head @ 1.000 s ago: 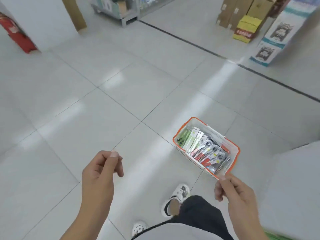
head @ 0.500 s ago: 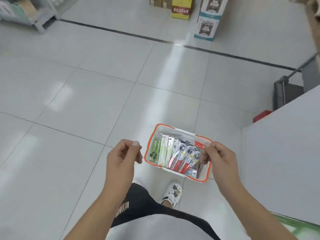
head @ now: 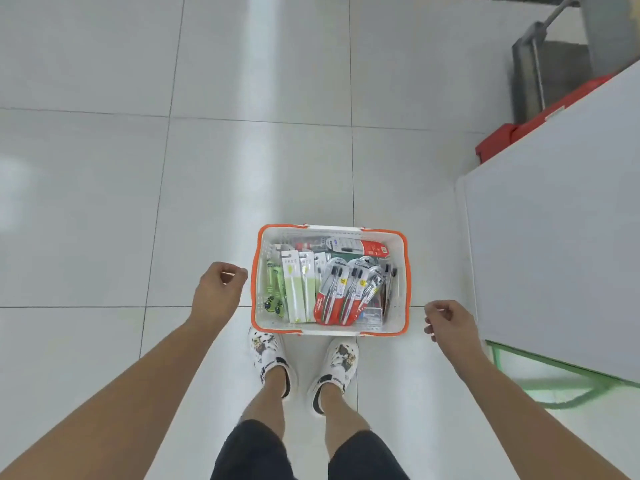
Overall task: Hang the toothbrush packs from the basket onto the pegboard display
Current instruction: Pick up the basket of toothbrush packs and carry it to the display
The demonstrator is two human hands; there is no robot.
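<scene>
A white basket with an orange rim [head: 255, 282] stands on the tiled floor just in front of my feet. It holds several toothbrush packs: green-and-white ones [head: 294, 289] on the left, red-and-clear ones [head: 341, 296] in the middle, and one lying across the back [head: 360, 245]. My left hand [head: 216, 292] hangs beside the basket's left edge with fingers loosely curled and holds nothing. My right hand [head: 450, 323] hangs off the basket's right front corner, also loosely curled and holding nothing. No pegboard is in view.
A white cabinet side [head: 561, 220] rises close on the right, with a red base [head: 498, 140] and a grey metal cart [head: 533, 71] behind it. A green frame [head: 554, 389] lies at its foot. My white clogs [head: 270, 358] touch the basket's front.
My view has swung down so that I look straight down at the basket, now square in front of my feet. Both hands have dropped lower and spread to either side of it.
</scene>
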